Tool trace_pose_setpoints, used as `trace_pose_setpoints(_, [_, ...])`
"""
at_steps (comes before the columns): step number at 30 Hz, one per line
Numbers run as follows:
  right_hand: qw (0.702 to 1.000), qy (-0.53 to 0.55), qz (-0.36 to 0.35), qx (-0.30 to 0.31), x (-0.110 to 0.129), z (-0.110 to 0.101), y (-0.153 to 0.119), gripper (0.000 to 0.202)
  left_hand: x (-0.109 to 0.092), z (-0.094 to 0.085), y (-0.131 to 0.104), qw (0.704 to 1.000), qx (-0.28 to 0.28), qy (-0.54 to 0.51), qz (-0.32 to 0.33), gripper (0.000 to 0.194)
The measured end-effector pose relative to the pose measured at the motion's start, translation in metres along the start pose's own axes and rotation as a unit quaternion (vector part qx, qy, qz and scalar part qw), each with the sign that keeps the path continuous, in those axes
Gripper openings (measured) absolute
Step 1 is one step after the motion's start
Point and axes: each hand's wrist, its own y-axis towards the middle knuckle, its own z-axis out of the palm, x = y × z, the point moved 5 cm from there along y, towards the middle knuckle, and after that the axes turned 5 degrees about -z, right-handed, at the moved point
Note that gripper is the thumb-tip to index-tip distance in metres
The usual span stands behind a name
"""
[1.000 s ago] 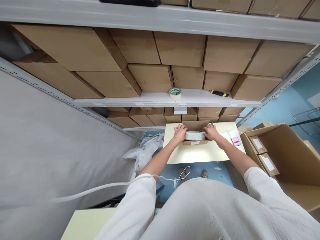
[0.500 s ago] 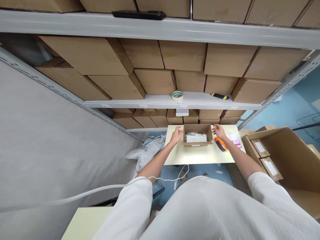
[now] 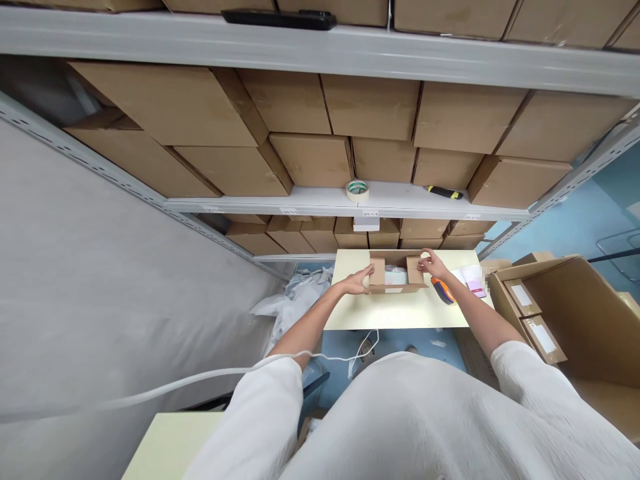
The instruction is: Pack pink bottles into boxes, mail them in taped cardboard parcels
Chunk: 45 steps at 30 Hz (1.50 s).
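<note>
A small brown cardboard box stands on the pale yellow table with its two end flaps folded inward. Between the flaps, pale plastic-wrapped contents show inside. My left hand reaches to the left flap, its fingers stretched out against it. At the opposite end, my right hand touches the right flap with bent, parted fingers. An orange and dark blue tape dispenser lies just right of the box, partly under my right forearm.
A phone-like pink-and-white item lies at the table's right. A large open carton with smaller boxes stands beside it. Ahead, shelves hold stacked cartons, a tape roll and a yellow-black cutter. A white cable crosses near my left arm.
Both end flaps of the box have come inward over the contents. My hands have moved from beside the box onto the flaps.
</note>
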Motion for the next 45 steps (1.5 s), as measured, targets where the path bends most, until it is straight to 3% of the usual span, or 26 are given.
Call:
trace_pose_setpoints(2, [1.000,-0.020,-0.001,-0.003,-0.001,-0.001,0.001,0.047,0.003,0.000,0.001,0.996,0.007,-0.091,-0.022,0.099])
trace_pose_setpoints(4, [0.997,-0.070,-0.024,-0.007,-0.002,-0.002,0.003,0.044,0.004,-0.001,0.003,0.990,-0.029,-0.126,-0.057,0.086])
trace_pose_setpoints(8, [0.980,-0.175,-0.085,-0.027,-0.009,-0.003,0.002,0.034,-0.007,-0.006,0.007,0.975,-0.202,0.013,-0.094,0.071])
trace_pose_setpoints(10, [0.976,-0.196,-0.090,-0.028,-0.018,0.000,-0.001,0.030,-0.022,0.000,0.012,0.967,-0.228,0.097,-0.058,0.063])
trace_pose_setpoints(15, [0.967,-0.234,-0.092,-0.043,-0.036,0.011,-0.011,0.036,-0.054,0.039,0.021,0.959,-0.158,0.221,0.081,0.050])
trace_pose_setpoints(20, [0.962,-0.241,-0.111,-0.061,-0.044,0.019,-0.027,0.043,-0.058,0.061,0.017,0.949,-0.161,0.258,0.084,0.052])
trace_pose_setpoints(24, [0.959,-0.252,-0.093,-0.090,-0.055,0.004,-0.047,0.046,-0.057,0.063,0.017,0.955,-0.143,0.250,0.071,0.057])
trace_pose_setpoints(30, [0.923,-0.342,0.031,-0.173,-0.090,-0.054,-0.085,0.041,-0.060,0.060,0.018,0.975,-0.120,0.179,0.047,0.059])
trace_pose_setpoints(34, [0.908,-0.374,0.064,-0.180,-0.113,-0.077,-0.100,0.040,-0.061,0.060,0.017,0.982,-0.109,0.146,0.040,0.061])
trace_pose_setpoints(40, [0.886,-0.439,0.077,-0.128,-0.130,-0.070,-0.102,0.034,-0.062,0.060,0.017,0.980,-0.100,0.170,0.030,0.060])
trace_pose_setpoints(45, [0.893,-0.429,0.080,-0.113,-0.135,-0.062,-0.100,0.030,-0.061,0.061,0.018,0.978,-0.092,0.186,0.025,0.059])
